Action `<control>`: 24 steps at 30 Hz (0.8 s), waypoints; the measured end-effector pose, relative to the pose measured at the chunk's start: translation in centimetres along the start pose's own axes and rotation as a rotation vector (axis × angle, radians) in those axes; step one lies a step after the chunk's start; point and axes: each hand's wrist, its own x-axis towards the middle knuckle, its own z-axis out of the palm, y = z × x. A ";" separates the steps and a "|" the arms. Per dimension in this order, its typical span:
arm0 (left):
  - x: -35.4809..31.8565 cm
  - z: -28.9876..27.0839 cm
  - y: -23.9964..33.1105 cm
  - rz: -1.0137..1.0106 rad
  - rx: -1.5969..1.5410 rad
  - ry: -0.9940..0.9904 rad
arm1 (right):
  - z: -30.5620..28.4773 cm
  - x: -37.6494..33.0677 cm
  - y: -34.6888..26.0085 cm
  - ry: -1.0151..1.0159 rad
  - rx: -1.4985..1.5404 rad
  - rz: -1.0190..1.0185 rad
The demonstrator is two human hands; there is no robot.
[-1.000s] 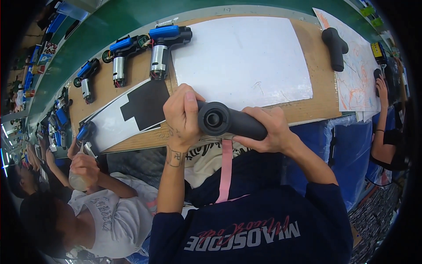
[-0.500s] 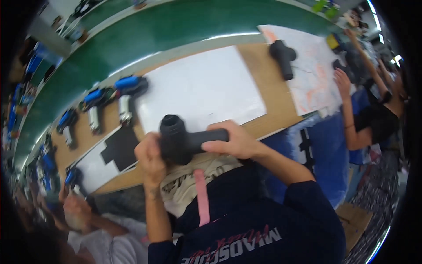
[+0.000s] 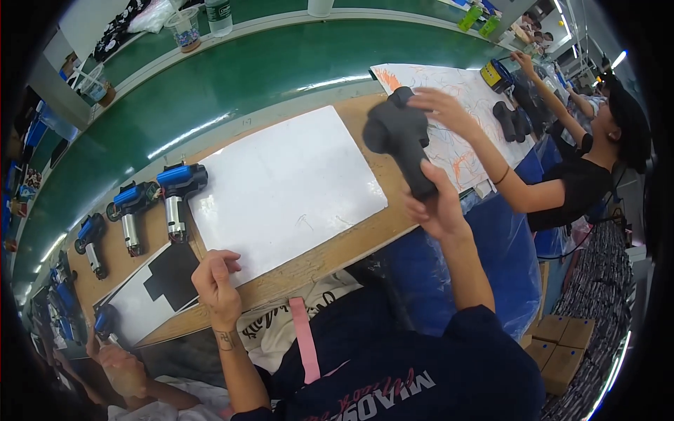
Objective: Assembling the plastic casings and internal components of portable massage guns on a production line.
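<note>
My right hand (image 3: 441, 203) grips the handle of a black massage gun (image 3: 400, 144), held up over the right part of the board, slightly blurred. Partly hidden behind it is another black massage gun (image 3: 401, 97), and a co-worker's hand (image 3: 442, 109) reaches to that spot; whether it touches either one I cannot tell. Near the front left corner of the white sheet (image 3: 281, 186), my left hand (image 3: 219, 277) hovers with loosely bent fingers and nothing in them.
Left of the sheet lie several blue-and-silver motor assemblies (image 3: 175, 200) and a black cut-out shape (image 3: 173, 277). At right are a scribbled sheet (image 3: 456, 158), black massage guns (image 3: 511, 121) and a yellow-and-black roll (image 3: 496, 76). Cups (image 3: 184, 31) and a bottle (image 3: 219, 17) stand beyond the green belt (image 3: 281, 56).
The massage gun has moved from in front of my body to the right and away from me, now in my right hand alone. My left hand has let go. The co-worker's hand has come in.
</note>
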 end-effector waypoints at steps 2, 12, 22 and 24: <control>-0.1 0.1 0.0 0.001 0.017 0.004 | -1.8 -1.1 0.4 0.007 0.004 0.010; 0.6 -1.9 -0.8 -0.108 0.122 0.201 | -3.8 -1.9 3.1 -0.132 -0.448 0.236; 6.4 -4.4 0.1 0.016 0.635 0.180 | -6.9 4.7 -0.8 0.097 -0.229 0.006; 7.6 -3.5 0.4 0.035 0.647 0.086 | -8.6 6.6 -2.4 0.161 -0.131 -0.008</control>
